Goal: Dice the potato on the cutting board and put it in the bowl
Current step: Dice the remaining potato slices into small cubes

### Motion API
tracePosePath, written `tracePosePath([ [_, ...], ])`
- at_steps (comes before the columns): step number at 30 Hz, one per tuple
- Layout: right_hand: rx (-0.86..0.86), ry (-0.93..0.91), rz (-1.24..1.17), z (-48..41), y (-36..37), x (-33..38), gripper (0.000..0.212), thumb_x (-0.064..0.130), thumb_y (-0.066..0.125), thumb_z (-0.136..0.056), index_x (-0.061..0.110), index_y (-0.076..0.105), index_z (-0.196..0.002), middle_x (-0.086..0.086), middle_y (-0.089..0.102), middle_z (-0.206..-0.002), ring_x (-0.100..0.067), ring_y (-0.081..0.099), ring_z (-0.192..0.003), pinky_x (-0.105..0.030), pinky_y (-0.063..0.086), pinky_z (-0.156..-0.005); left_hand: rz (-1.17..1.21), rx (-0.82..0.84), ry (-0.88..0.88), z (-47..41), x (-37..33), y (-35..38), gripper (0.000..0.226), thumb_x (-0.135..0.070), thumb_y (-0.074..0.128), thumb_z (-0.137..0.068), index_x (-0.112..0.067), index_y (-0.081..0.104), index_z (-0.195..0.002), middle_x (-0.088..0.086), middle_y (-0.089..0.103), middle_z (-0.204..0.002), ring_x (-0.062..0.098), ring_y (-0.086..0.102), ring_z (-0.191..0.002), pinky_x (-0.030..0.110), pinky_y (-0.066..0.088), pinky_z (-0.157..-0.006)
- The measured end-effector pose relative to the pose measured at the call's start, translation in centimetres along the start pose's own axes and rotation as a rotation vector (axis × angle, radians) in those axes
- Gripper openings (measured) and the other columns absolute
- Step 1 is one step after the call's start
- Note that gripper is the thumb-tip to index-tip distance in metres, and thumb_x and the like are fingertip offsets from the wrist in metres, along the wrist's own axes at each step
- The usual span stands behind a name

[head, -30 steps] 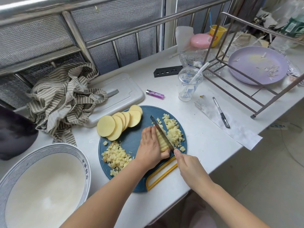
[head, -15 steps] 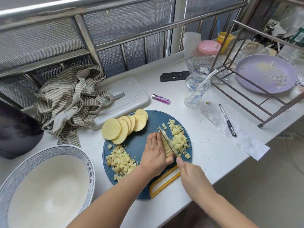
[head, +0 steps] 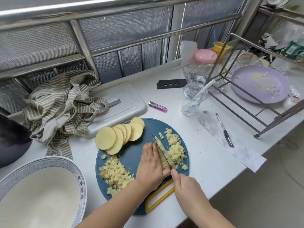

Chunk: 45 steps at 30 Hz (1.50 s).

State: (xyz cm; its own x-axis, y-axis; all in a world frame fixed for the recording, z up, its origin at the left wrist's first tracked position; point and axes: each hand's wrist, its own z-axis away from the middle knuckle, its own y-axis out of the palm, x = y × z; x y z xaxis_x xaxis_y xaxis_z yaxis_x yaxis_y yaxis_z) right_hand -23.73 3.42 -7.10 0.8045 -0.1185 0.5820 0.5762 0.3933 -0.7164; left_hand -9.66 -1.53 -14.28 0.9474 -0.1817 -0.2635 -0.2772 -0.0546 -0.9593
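Observation:
A round blue cutting board (head: pixel 136 147) lies near the counter's front edge. On it are fanned potato slices (head: pixel 118 135), one pile of diced potato (head: pixel 115 174) at the left and another diced pile (head: pixel 175 148) at the right. My left hand (head: pixel 150 164) presses down on a stack of potato strips (head: pixel 162 160) beside the blade. My right hand (head: pixel 189 190) grips the handle of a dark knife (head: pixel 162 152), whose blade cuts down into the strips. A large white bowl (head: pixel 77 176) with a blue rim stands at the lower left, holding no potato.
A striped cloth (head: pixel 64 106) lies on a white board (head: pixel 130 104) behind the cutting board. A purple lighter (head: pixel 158 106), a plastic cup (head: pixel 192 99), a pen (head: pixel 224 130) on a paper strip and a metal rack (head: pixel 243 99) with a lilac plate (head: pixel 259 84) stand to the right.
The knife has worked leftward through the potato strips, and more diced pieces lie to its right. My left hand has drawn back slightly along the strips. The camera view shifted a little.

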Motion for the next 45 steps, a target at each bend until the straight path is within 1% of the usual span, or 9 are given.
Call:
tracePosePath([
  [11, 0.011, 0.056, 0.005, -1.1, -0.1, 0.5, 0.057, 0.052, 0.010, -0.099, 0.024, 0.049, -0.070, 0.005, 0.056, -0.074, -0.012, 0.055, -0.074, -0.029, 0.044, -0.069, 0.016, 0.014, -0.037, 0.1, -0.3, -0.3, 0.089, -0.067, 0.036, -0.083, 0.011, 0.053, -0.122, 0.022, 0.056, -0.117, 0.035, 0.054, -0.111, 0.044, 0.052, -0.092],
  [16, 0.034, 0.067, 0.003, -2.0, -0.2, -0.1, 0.057, 0.051, 0.011, -0.100, 0.022, 0.052, -0.073, 0.003, 0.057, -0.075, -0.008, 0.054, -0.071, -0.018, 0.038, -0.058, 0.020, 0.030, -0.042, -0.1, -0.4, -0.6, 0.086, -0.066, 0.033, -0.085, 0.010, 0.057, -0.119, 0.022, 0.058, -0.115, 0.035, 0.057, -0.109, 0.043, 0.054, -0.089],
  [20, 0.053, 0.067, 0.001, -2.4, -0.4, 0.3, 0.056, 0.049, 0.012, -0.101, 0.023, 0.050, -0.070, 0.003, 0.056, -0.072, -0.009, 0.053, -0.068, -0.019, 0.037, -0.057, 0.083, 0.052, -0.055, -0.2, -0.5, -0.9, 0.088, -0.066, 0.016, -0.093, 0.008, 0.053, -0.121, 0.020, 0.055, -0.116, 0.031, 0.044, -0.113, 0.039, 0.048, -0.098],
  [23, 0.060, 0.089, -0.085, -3.3, -0.7, 0.4, 0.057, 0.048, 0.015, -0.102, 0.022, 0.053, -0.068, 0.002, 0.058, -0.069, -0.009, 0.054, -0.065, -0.025, 0.040, -0.060, 0.057, 0.011, -0.052, -0.2, -0.7, -0.9, 0.079, -0.061, 0.031, -0.089, 0.009, 0.052, -0.120, 0.023, 0.057, -0.114, 0.032, 0.041, -0.112, 0.040, 0.036, -0.103],
  [27, 0.131, 0.224, -0.388, -4.1, -1.4, -0.6, 0.060, 0.057, 0.021, -0.099, 0.015, 0.036, -0.059, 0.003, 0.034, -0.042, -0.014, 0.032, -0.036, -0.023, 0.031, -0.043, 0.016, 0.071, -0.052, -0.3, -0.7, -1.2, 0.081, -0.060, 0.039, -0.073, 0.006, 0.050, -0.119, 0.022, 0.060, -0.111, 0.033, 0.045, -0.111, 0.043, 0.052, -0.091],
  [31, 0.146, 0.230, -0.454, -3.9, -1.6, -1.1, 0.058, 0.061, 0.022, -0.097, 0.016, 0.033, -0.061, 0.003, 0.027, -0.043, -0.015, 0.027, -0.035, -0.023, 0.030, -0.042, -0.010, 0.127, -0.082, -0.4, -0.8, -1.5, 0.086, -0.061, 0.038, -0.070, 0.008, 0.058, -0.118, 0.022, 0.062, -0.110, 0.036, 0.062, -0.104, 0.045, 0.052, -0.090],
  [33, 0.121, 0.192, -0.416, -3.8, -1.3, -1.1, 0.061, 0.060, 0.021, -0.098, 0.015, 0.036, -0.059, 0.005, 0.032, -0.039, -0.014, 0.031, -0.034, -0.024, 0.033, -0.042, 0.030, 0.094, -0.073, -0.3, -0.4, -1.2, 0.092, -0.064, 0.038, -0.071, 0.009, 0.052, -0.126, 0.023, 0.057, -0.118, 0.037, 0.058, -0.112, 0.044, 0.047, -0.097],
  [38, 0.108, 0.139, -0.423, -3.1, -1.6, -1.1, 0.060, 0.057, 0.025, -0.100, 0.014, 0.038, -0.061, 0.007, 0.035, -0.037, -0.013, 0.033, -0.033, -0.024, 0.033, -0.042, 0.107, 0.170, -0.060, 0.2, -0.1, -2.6, 0.119, -0.078, 0.020, -0.062, -0.001, 0.007, -0.151, 0.014, 0.020, -0.149, 0.025, 0.014, -0.142, 0.029, 0.010, -0.118],
  [45, 0.025, 0.061, -0.392, -1.5, -1.4, -1.1, 0.060, 0.058, 0.027, -0.098, 0.014, 0.036, -0.059, 0.008, 0.034, -0.038, -0.013, 0.032, -0.038, -0.029, 0.032, -0.047, 0.129, 0.138, -0.072, 0.6, 0.5, -2.0, 0.111, -0.076, 0.023, -0.069, -0.003, 0.012, -0.151, 0.013, 0.024, -0.146, 0.025, 0.019, -0.139, 0.032, 0.018, -0.117],
])
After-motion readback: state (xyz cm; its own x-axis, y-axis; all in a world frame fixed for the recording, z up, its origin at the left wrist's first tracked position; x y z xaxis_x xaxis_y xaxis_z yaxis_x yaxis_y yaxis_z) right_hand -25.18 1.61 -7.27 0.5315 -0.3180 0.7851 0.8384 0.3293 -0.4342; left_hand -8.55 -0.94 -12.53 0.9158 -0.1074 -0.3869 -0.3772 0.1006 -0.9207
